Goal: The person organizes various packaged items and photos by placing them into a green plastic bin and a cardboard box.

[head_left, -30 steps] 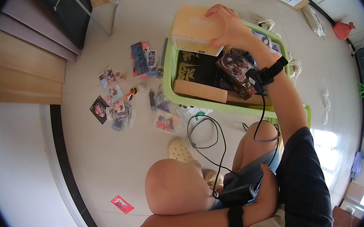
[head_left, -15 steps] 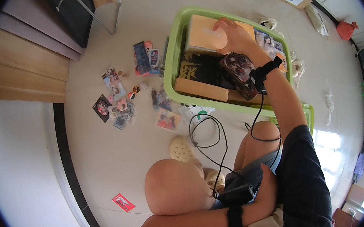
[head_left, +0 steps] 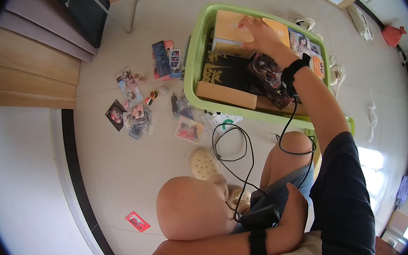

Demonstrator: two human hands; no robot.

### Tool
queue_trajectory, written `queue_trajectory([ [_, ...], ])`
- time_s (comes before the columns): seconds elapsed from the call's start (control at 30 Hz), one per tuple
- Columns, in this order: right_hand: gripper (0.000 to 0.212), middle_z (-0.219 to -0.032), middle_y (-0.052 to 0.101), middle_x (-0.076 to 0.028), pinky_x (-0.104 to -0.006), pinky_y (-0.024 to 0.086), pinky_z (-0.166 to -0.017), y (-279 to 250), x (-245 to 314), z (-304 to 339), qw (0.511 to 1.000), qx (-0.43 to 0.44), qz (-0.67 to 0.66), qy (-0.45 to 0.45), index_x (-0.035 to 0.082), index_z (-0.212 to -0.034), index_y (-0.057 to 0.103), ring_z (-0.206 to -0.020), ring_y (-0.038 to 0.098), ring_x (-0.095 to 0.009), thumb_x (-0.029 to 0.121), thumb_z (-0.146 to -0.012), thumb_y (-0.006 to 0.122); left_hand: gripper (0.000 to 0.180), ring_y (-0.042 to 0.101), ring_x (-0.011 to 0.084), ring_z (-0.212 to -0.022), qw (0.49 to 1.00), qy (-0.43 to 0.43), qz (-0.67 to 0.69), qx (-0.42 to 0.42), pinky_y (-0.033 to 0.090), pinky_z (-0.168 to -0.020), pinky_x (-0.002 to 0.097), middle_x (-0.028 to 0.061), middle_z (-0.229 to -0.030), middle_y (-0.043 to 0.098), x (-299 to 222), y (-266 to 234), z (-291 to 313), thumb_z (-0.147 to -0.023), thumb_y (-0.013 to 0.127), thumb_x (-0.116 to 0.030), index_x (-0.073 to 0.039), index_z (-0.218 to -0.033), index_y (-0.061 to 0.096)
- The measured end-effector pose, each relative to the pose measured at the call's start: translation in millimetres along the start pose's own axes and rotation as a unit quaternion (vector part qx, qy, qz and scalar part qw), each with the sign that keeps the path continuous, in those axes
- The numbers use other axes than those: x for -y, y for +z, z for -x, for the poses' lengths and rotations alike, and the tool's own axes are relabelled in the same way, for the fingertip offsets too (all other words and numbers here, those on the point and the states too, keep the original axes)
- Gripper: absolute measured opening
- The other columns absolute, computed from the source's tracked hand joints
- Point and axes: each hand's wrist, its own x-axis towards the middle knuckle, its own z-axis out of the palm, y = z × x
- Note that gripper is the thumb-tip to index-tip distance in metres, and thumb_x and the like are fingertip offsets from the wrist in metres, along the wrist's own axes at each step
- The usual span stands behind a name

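Two bare hands are in view, and yours are busy in different places. Your right hand (head_left: 260, 34) reaches over the green bin (head_left: 199, 45), its fingers parted and curved above the pale orange box (head_left: 230, 21), with the thumb near that box's front edge. Whether the fingers grip the box or only rest on it, you cannot tell from this angle. The box sits inside the bin, toward its far left corner, overlapping the back of a black box (head_left: 230, 74) with gold lettering. Just right of your hand is another orange box (head_left: 278, 29), and beyond it some picture cards (head_left: 300, 43) stand against the bin's right side. Below your wrist, a dark illustrated box (head_left: 267, 72) lies at a slant, beside a brown cardboard piece (head_left: 225, 95) along the near wall.

Your left forearm crosses your lap, and your left hand (head_left: 294, 210) is by your right thigh, near a black device (head_left: 260, 216); its fingers are hidden, so you cannot tell whether they hold anything. A black cable (head_left: 251, 147) loops over the floor before your knees. Left of the bin lie packaged cards (head_left: 132, 90) and small round badges (head_left: 154, 95).
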Motion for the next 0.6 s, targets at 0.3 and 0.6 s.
queue_trajectory([
  [0.3,0.053,-0.124,0.062,-0.013,-0.0459,0.047,-0.099,-21.2,-21.9,14.9,0.997,-0.053,0.044,-0.032,0.010,-0.119,0.056,-0.119,0.057,-0.038,0.033,-0.078,0.081,0.024,0.064,0.0283,-0.098,0.986,0.145,0.084,0.002,0.043,-0.098,0.0463,0.0124,-0.097,0.068,-26.1,-11.8,-11.7,-0.094,0.054,-0.020,-0.004,-0.103,0.070],
  [0.6,0.077,-0.131,0.056,-0.023,-0.0478,0.051,-0.092,-52.8,51.3,159.6,0.979,-0.014,0.090,0.182,0.015,-0.137,0.053,-0.112,0.060,-0.042,0.038,-0.070,0.083,0.026,0.065,0.0284,-0.102,0.984,0.153,0.091,0.006,0.045,-0.096,0.0477,0.0134,-0.100,0.070,-11.7,-3.3,-9.3,-0.094,0.054,-0.018,-0.003,-0.106,0.072],
])
